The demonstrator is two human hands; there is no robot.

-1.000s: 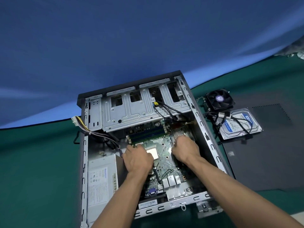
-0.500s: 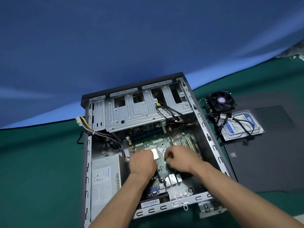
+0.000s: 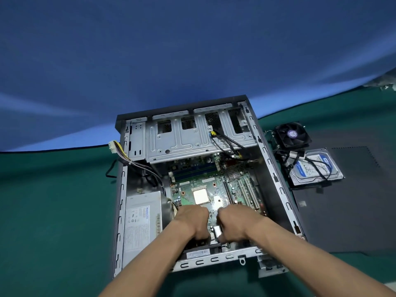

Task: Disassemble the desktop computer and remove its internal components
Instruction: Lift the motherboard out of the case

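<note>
Both hands are curling their fingers down at the near edge of the motherboard, the left hand and right hand side by side; whether they are really gripping it I cannot tell. This board is lying flat inside the computer case, stretching away from the hands toward the drive cage, so both are equally near.

- The motherboard is showing green, with a pale beige processor square.
- The case frame is gleaming silver-grey.
- The hard drive is wearing a blue-and-white label.
- The fan is showing black with a purple hub.
- The table cloth is lying dark green.
</note>
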